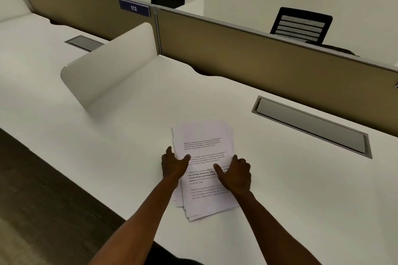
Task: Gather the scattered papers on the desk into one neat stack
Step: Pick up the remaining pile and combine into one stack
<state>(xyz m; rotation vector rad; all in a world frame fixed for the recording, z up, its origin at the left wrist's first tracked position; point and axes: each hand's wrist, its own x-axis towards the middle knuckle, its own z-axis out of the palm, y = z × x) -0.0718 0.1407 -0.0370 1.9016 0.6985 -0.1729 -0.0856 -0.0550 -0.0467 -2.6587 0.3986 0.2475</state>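
head view: one frame, looking down at a white desk (280, 189) in an open-plan office.
left hand: left hand (173, 164) sat at the left long edge of the paper stack (204, 150); thumb lay on top of the sheets, the other fingers ran along the edge and curled against it. Grasping the stack's left side, fingers partly bent, not clenched.
right hand: right hand (235, 173) sat at the stack's right edge, thumb spread inward across the printed top page, fingers bent down over the right side. Grasping the right side; fingertips themselves were hidden, so contact under the edge could not be told.
paper stack: lay flat on the desk between the two hands, near the front edge. Sheets overlapped but were not squared; corners fanned out at the near end and a little at the far end. Top page showed short blocks of printed text, too small to read.
cable tray: recessed grey cable tray (312, 126) in the desk, right of and behind the stack, lid down; contents not visible. A second cable tray (85, 43) sat in the neighbouring desk at left, also closed.
dividers: tan partition panel (269, 60) ran along the back of the desk; white side screen (112, 69) stood left of the stack, well apart.
label: blue number plate (134, 8) read 112.
chairs: black mesh chair (301, 26) beyond the partition.
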